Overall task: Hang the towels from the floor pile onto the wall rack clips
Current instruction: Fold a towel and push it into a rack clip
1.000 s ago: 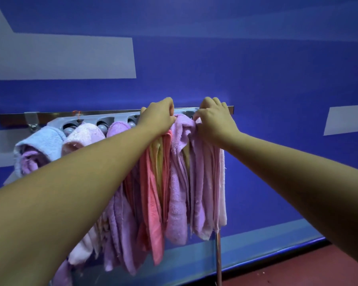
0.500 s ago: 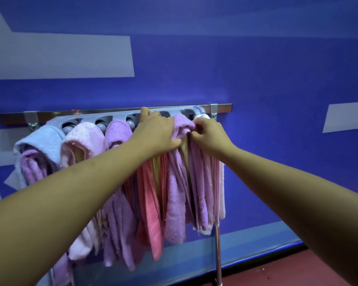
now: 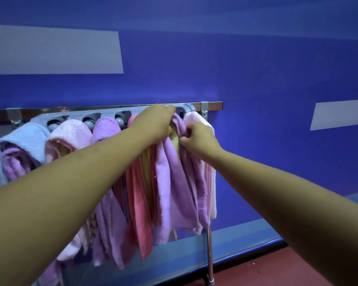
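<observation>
A grey clip rack (image 3: 110, 115) is fixed to a metal rail (image 3: 213, 104) on the blue wall. Several towels hang from it: light blue (image 3: 27, 139), pale pink (image 3: 70, 133), purple (image 3: 106, 127), coral pink (image 3: 141, 195) and a pale pink one (image 3: 196, 118) at the right end. My left hand (image 3: 155, 124) grips the top of a lilac towel (image 3: 174, 182) just under the rack. My right hand (image 3: 196, 139) pinches the same lilac towel's fold a little lower, to the right. A yellow towel (image 3: 175, 139) shows between my hands. The floor pile is out of view.
A chrome vertical pole (image 3: 210, 259) stands below the rack's right end. Red floor (image 3: 267, 271) lies at the bottom right, along a blue skirting band (image 3: 246, 236). The wall right of the rack is bare blue with pale painted patches.
Both hands have dropped from the top of the rack onto the lilac towel's upper fold. The right hand has slid lower and now pinches the cloth.
</observation>
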`<state>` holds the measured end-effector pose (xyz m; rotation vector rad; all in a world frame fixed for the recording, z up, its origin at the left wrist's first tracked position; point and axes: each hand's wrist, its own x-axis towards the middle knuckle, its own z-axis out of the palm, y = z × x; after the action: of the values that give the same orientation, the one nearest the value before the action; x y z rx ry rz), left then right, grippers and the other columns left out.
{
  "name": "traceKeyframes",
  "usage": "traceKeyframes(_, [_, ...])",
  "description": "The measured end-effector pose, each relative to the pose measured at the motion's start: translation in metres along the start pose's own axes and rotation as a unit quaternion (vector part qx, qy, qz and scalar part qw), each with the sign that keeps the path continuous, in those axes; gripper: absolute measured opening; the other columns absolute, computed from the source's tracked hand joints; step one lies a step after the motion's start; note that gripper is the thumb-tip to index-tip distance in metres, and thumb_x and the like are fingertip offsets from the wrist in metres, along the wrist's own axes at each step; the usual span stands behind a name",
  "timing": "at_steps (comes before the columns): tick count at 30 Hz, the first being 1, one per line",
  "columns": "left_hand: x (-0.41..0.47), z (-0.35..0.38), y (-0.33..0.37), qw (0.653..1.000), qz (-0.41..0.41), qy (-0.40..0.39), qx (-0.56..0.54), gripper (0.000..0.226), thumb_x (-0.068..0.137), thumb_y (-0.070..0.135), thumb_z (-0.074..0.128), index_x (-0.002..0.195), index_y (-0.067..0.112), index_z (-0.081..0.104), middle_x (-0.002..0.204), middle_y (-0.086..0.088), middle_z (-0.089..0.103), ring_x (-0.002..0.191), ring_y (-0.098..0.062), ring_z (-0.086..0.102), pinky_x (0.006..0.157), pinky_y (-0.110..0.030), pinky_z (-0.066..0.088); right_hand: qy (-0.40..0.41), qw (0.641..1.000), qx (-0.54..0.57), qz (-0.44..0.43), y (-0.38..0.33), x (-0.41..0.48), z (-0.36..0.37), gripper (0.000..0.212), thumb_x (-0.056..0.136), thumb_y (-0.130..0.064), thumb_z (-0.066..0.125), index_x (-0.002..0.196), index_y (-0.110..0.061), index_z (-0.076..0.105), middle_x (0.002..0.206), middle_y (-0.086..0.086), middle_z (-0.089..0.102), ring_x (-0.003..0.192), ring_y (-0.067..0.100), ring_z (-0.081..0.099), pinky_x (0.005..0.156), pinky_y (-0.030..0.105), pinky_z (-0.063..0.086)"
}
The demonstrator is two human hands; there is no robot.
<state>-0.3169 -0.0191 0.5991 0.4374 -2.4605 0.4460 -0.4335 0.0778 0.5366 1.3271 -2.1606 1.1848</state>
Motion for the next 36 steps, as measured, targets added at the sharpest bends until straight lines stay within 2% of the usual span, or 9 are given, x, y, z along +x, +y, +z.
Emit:
traceKeyframes(4, [-0.018,-0.005,-0.003,0.995,-0.038,-0.034,-0.084,0.036,0.084,0.008,0.059,0.115,0.003,0.041,0.113,-0.019,0.054,0.101,-0.038,0.055,0.075,-0.042,0.045,-0.014,0.997,0.07,0.016,0.002,-0.005,0.001,0.027,0.082,-0.014,0.055,0.06,-0.02,0.041,0.058,-0.003,0.044,0.059,0.015,0.039,0.056,0.03,0.033])
traceKeyframes(8, [-0.022,-0.005,-0.005,0.996,-0.048,-0.073,0.018,0.03,0.084,0.01,0.058,0.11,0.01,0.045,0.115,-0.017,0.06,0.105,-0.037,0.058,0.084,-0.045,0.048,0.022,0.998,0.047,0.027,0.0,-0.008,0.0,0.023,0.085,-0.013,0.048,0.063,-0.021,0.041,0.064,-0.002,0.046,0.066,0.021,0.041,0.054,0.031,0.03])
traceKeyframes(11, [-0.025,-0.003,-0.001,0.995,-0.068,-0.06,0.049,0.029,0.087,0.013,0.053,0.116,0.009,0.046,0.106,-0.015,0.064,0.097,-0.036,0.06,0.075,-0.04,0.045,0.027,0.997,0.073,0.018,0.001,-0.01,0.001,0.014,0.085,-0.012,0.047,0.072,-0.014,0.049,0.068,0.001,0.051,0.071,0.023,0.047,0.058,0.032,0.035])
traceKeyframes(15, [-0.03,0.004,0.015,0.974,-0.153,-0.066,-0.155,0.041,0.092,0.009,0.049,0.131,0.006,0.04,0.099,-0.02,0.061,0.085,-0.034,0.053,0.059,-0.035,0.03,-0.012,0.992,0.128,0.014,0.004,-0.015,0.006,0.01,0.085,-0.019,0.06,0.086,-0.01,0.055,0.073,0.0,0.055,0.067,0.013,0.047,0.059,0.029,0.035])
traceKeyframes(18, [-0.04,0.022,0.012,0.96,-0.174,-0.019,-0.217,0.065,0.091,0.013,0.051,0.151,0.022,0.03,0.119,-0.021,0.064,0.104,-0.037,0.06,0.073,-0.032,0.038,0.003,0.988,0.152,0.027,0.003,-0.018,0.012,0.016,0.087,-0.019,0.063,0.081,-0.013,0.049,0.071,-0.005,0.049,0.064,0.007,0.044,0.057,0.024,0.031])
traceKeyframes(22, [-0.061,0.042,0.024,0.934,-0.207,-0.009,-0.291,0.087,0.089,0.02,0.06,0.157,0.034,0.008,0.12,-0.02,0.066,0.101,-0.038,0.064,0.089,-0.036,0.046,0.0,0.975,0.209,0.073,0.007,-0.031,0.027,0.011,0.087,-0.017,0.061,0.095,-0.012,0.055,0.083,-0.004,0.06,0.075,0.011,0.055,0.064,0.017,0.04])
traceKeyframes(26, [-0.074,0.069,0.038,0.903,-0.245,-0.017,-0.353,0.067,0.088,0.023,0.064,0.147,0.014,0.033,0.122,-0.02,0.065,0.111,-0.038,0.062,0.08,-0.032,0.044,-0.019,0.966,0.23,0.118,0.018,-0.045,0.043,0.029,0.077,-0.03,0.058,0.099,-0.012,0.064,0.092,0.003,0.071,0.086,0.021,0.067,0.077,0.037,0.056])
traceKeyframes(30, [-0.084,0.089,0.04,0.909,-0.252,-0.006,-0.333,0.044,0.09,0.014,0.057,0.133,0.01,0.054,0.118,-0.023,0.066,0.111,-0.041,0.06,0.084,-0.033,0.043,-0.025,0.964,0.229,0.136,0.031,-0.057,0.051,0.02,0.081,-0.015,0.052,0.098,-0.007,0.06,0.092,0.004,0.066,0.081,0.02,0.061,0.073,0.035,0.051])
traceKeyframes(36, [-0.098,0.115,0.035,0.914,-0.253,0.021,-0.317,0.029,0.08,0.007,0.064,0.106,-0.007,0.062,0.109,-0.028,0.063,0.103,-0.042,0.059,0.089,-0.034,0.04,0.004,0.972,0.196,0.126,0.044,-0.07,0.055,0.019,0.089,-0.006,0.047,0.108,-0.006,0.045,0.1,0.009,0.059,0.09,0.028,0.057,0.078,0.039,0.049])
